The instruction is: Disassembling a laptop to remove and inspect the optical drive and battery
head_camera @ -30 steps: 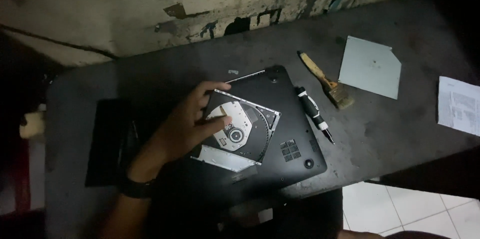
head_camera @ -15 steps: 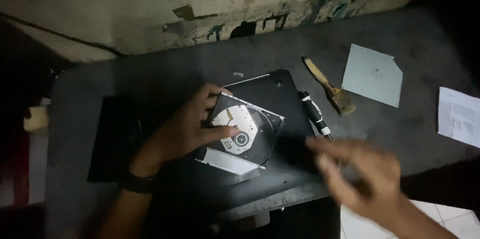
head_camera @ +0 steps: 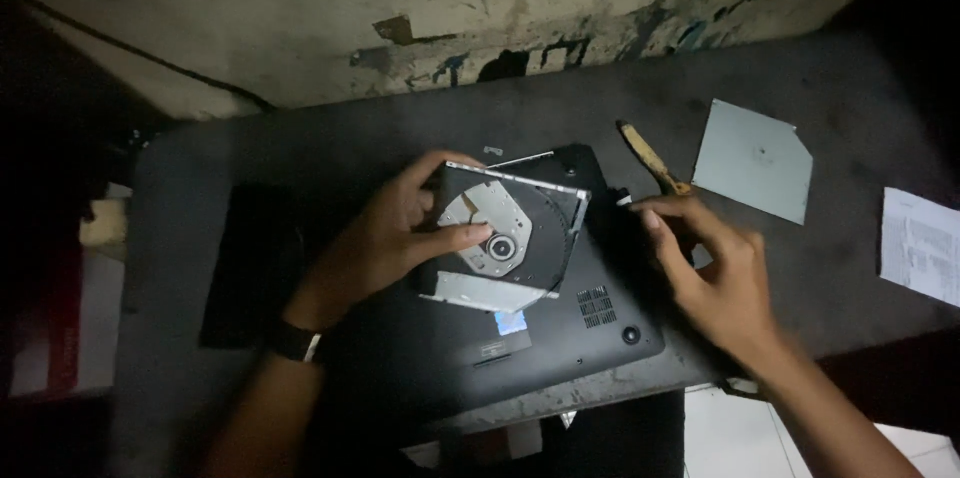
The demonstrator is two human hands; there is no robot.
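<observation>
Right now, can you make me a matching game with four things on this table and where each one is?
Things:
1. optical drive
2. grey metal plate
3. brush
4. sheet of paper

Places:
A. at the table's right edge
B. under the left hand, on top of the upturned laptop
C. flat on the table, right of the brush
D. just beyond the right hand, beside the laptop

Pairs: 1-B, 2-C, 3-D, 4-A
</observation>
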